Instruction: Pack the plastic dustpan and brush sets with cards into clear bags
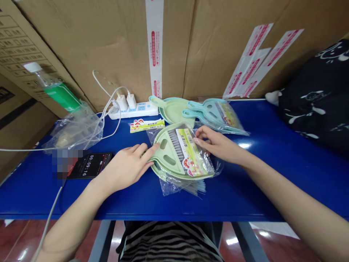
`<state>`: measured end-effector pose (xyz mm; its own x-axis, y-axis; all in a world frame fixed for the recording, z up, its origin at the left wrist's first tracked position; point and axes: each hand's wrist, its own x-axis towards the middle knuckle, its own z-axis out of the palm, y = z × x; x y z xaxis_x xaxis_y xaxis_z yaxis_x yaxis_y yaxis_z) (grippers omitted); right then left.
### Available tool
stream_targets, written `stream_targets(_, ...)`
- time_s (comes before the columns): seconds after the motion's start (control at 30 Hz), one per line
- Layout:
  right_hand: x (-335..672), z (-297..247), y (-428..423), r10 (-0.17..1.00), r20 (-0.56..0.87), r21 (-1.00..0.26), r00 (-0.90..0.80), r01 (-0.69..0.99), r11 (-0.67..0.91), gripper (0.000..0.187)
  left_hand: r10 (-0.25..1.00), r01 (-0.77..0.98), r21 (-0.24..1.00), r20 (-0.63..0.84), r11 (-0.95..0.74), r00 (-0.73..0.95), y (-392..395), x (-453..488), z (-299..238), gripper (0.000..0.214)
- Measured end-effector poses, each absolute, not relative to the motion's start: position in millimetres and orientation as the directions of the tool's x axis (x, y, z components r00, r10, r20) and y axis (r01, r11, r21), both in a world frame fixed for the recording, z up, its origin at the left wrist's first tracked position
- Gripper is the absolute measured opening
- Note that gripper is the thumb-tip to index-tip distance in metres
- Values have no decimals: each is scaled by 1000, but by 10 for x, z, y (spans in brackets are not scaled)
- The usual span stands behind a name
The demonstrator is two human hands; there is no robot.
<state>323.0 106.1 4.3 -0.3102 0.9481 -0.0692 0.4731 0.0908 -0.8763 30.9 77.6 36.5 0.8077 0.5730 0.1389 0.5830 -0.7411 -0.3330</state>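
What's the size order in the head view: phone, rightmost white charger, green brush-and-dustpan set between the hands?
1. Green brush-and-dustpan set
2. Phone
3. Rightmost white charger

Blue-free entry aside, table (261, 189): at middle, bagged dustpan-and-brush set (172, 154), between left hand (131, 162) at its left side and right hand (214, 141) at its right. Behind it, further dustpans (178, 110); at their right, partly overlapping, bagged sets (214, 111). Left of the dustpans, power strip (147, 108), charger plugs (131, 101) in its sockets, printed cards (147, 126) before it. Farther left, bottle (63, 94) behind plastic bag (81, 129); before the bag, smartphone (92, 166). Right end, fabric bundle (319, 102). Behind all, cardboard box (209, 47).
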Motion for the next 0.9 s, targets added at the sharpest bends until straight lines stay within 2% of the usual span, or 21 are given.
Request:
stream_targets(0.17, 3207, 17, 1093, 947, -97, -899, -306, 435, 48, 42, 577, 586, -318, 135, -745, 806, 768, 309, 371, 42)
stream_targets(0.3, 3253, 81, 1114, 927, -148, -899, -344, 438, 19, 36, 574, 588, -307, 144, -748, 806, 761, 319, 383, 43)
stream_targets(0.37, 3297, 129, 1122, 946, -81, -864, -313, 495, 89, 25, 577, 589, -304, 137, -749, 805, 757, 321, 388, 43)
stream_targets(0.47, 3361, 188, 1130, 971, 133, -722, -201, 651, 234, 12, 568, 578, -311, 131, -755, 813, 742, 319, 390, 41)
stream_targets(0.53, 3379, 212, 1129, 949, 292, -626, -117, 727, 282, 13, 541, 559, -320, 150, -765, 827, 726, 317, 391, 41)
stream_targets(0.6, 3360, 232, 1119, 918, 394, -601, -52, 741, 300, 18, 514, 542, -325, 176, -775, 840, 708, 316, 395, 40)
stream_targets(0.7, 3262, 293, 1091, 887, 461, -646, 14, 691, 325, 36, 496, 526, -320, 176, -788, 850, 686, 319, 405, 39)
stream_targets(0.77, 3166, 365, 1079, 875, 481, -685, 48, 643, 342, 41, 501, 522, -308, 150, -795, 852, 677, 322, 412, 37)
stream_targets(0.9, 2955, 524, 1168, 904, 427, -684, -11, 650, 331, 17, 503, 517, -269, 126, -812, 855, 671, 325, 421, 35)
